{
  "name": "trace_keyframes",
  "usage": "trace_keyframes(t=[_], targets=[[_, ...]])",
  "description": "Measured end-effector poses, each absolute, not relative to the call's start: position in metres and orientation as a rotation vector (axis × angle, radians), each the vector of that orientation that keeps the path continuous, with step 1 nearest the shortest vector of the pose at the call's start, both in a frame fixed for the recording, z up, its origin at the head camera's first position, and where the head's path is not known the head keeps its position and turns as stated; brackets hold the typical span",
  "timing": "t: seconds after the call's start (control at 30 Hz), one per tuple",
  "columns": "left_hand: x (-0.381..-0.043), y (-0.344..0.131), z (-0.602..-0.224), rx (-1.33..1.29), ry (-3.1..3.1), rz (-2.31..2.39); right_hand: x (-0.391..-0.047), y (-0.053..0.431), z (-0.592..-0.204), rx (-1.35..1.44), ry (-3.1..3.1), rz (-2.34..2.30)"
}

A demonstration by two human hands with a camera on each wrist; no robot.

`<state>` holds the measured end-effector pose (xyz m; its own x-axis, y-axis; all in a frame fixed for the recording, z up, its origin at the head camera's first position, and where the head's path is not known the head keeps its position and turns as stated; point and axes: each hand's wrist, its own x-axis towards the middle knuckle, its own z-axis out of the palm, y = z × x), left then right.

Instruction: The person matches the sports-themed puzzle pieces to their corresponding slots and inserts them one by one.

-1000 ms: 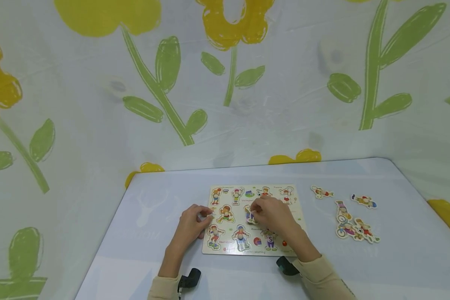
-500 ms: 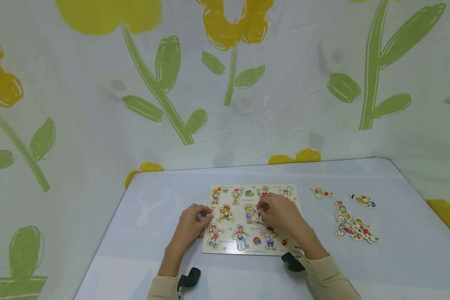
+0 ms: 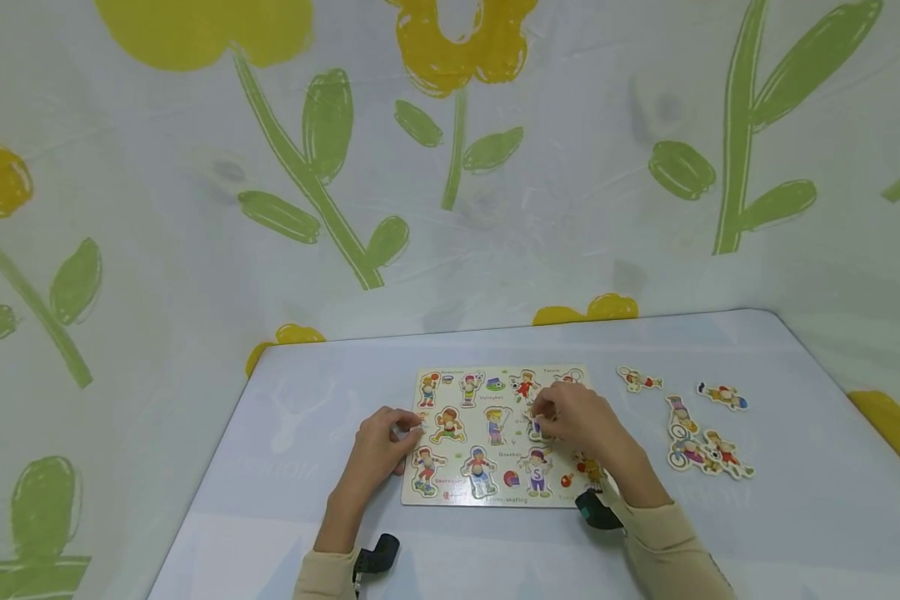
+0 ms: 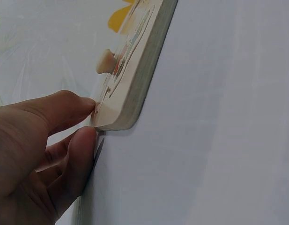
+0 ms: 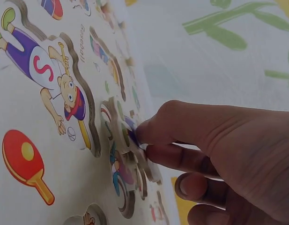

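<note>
your right hand pinches a figure-shaped piece at the puzzle board your left hand grips; fitting appears underway, likely requiring alignment next.

You are looking at a pale backdrop, where large yellow flowers are standing on green stems with broad leaves. Before it, a whitish table is showing you a faint antler-like mark toward its left side.
</note>
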<state>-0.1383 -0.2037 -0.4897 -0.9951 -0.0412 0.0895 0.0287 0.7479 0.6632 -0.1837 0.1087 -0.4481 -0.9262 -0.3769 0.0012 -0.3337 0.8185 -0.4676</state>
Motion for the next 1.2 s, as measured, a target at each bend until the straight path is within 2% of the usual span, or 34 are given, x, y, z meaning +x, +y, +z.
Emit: trace_keyframes(t=[0.27,0.63,1.2], targets=[[-0.138,-0.203,-0.488,0.016,-2.845,-1.085,-0.177,0.109,-0.441,-0.622,2.782,-0.692],[-0.138,-0.203,-0.488,0.027,-2.846,-1.088,-0.164,0.109,-0.435,-0.889,2.539,-0.716],[-0.139,-0.203,-0.489,0.025,-2.848,-1.058,-0.162,0.106,-0.436,-0.876,2.461,-0.719]])
